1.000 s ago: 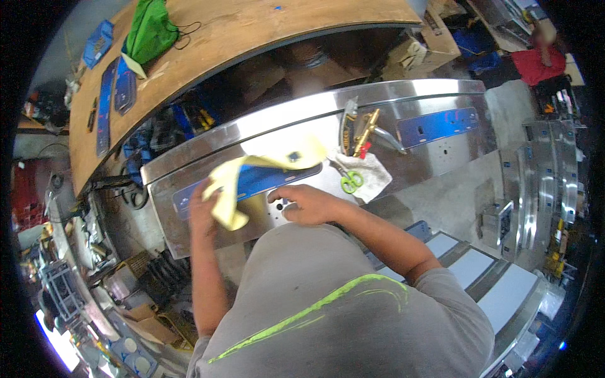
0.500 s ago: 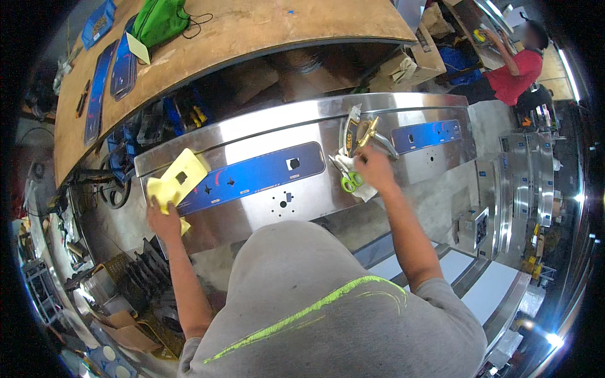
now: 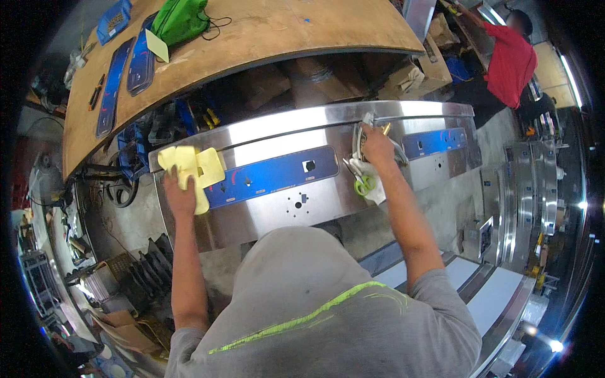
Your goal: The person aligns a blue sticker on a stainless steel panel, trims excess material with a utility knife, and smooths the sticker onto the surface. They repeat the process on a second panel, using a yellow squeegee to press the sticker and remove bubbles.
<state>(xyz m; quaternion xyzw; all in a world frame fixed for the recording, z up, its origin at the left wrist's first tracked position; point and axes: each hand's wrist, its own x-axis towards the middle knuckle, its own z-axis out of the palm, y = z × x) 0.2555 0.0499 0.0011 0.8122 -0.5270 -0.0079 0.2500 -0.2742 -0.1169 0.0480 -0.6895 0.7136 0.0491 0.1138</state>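
Note:
A long stainless steel panel [image 3: 252, 223] lies in front of me, with a blue label strip [image 3: 274, 173] on its left part and another blue label strip [image 3: 435, 142] on its right. At the panel's left end my left hand [image 3: 181, 195] grips bent yellow sheets [image 3: 211, 165], one with a square cutout. Past the middle, my right hand [image 3: 379, 150] is over a small heap of tools, its fingers closed and partly hidden. A brass-coloured piece [image 3: 386, 128] shows beside its fingers. Green-handled scissors [image 3: 364, 184] and a crumpled white cloth [image 3: 378, 192] lie just below that hand.
Beyond the panel stands a wooden table [image 3: 271, 31] carrying a green drawstring bag [image 3: 179, 20], blue label strips [image 3: 115, 85], a cutter [image 3: 97, 92] and a blue bin [image 3: 114, 21]. A person in red [image 3: 512, 60] works at the far right. Metal panels [image 3: 523, 183] stand at right.
My left hand has brought the yellow sheets down against the panel's left end. My right hand has moved farther over the tool heap. The person in red has turned and shifted.

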